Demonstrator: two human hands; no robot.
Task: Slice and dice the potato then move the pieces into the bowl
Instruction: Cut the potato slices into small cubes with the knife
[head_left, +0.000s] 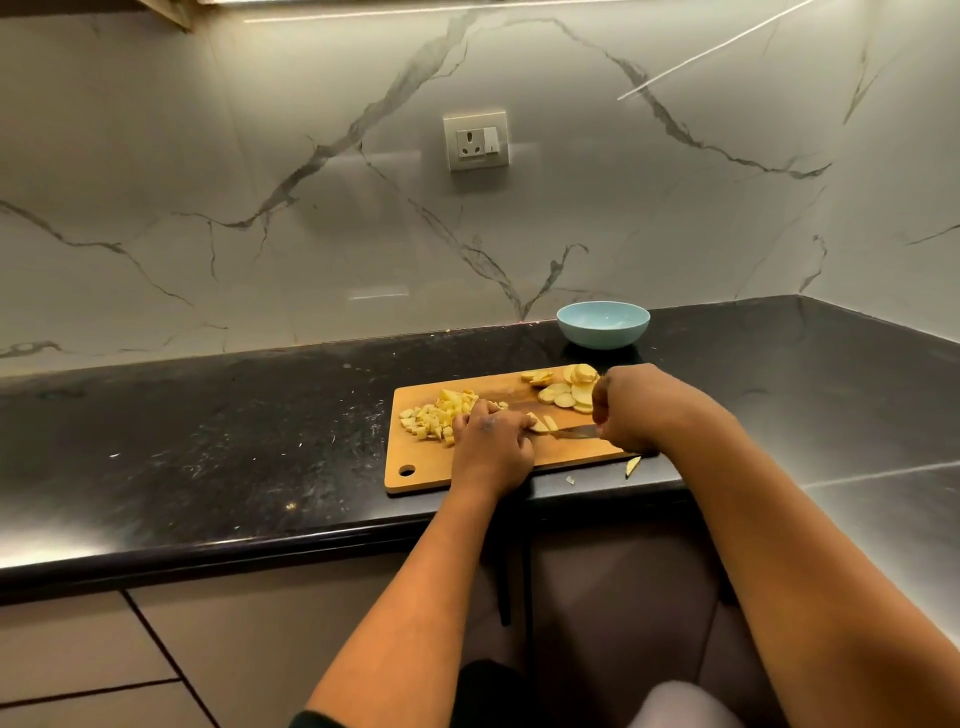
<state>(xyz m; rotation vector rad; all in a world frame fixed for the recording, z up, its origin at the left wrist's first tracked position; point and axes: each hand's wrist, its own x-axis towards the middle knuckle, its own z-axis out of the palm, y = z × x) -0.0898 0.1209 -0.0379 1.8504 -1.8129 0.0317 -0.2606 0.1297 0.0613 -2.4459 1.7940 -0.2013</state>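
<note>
A wooden cutting board (483, 392) lies on the black counter. A heap of diced potato (434, 415) sits at its left end, and round potato slices (569, 392) lie at its back right. My left hand (491, 441) holds down potato strips (540, 423) with curled fingers in the board's middle. My right hand (631, 408) grips the knife, whose blade (574, 431) points left and meets the strips. A light blue bowl (602, 323), with nothing visible inside, stands behind the board near the wall.
Two small potato scraps (632, 466) lie on the counter (234, 441) by the board's front right corner. A wall socket (475, 140) sits on the marble backsplash. The counter turns a corner at the far right.
</note>
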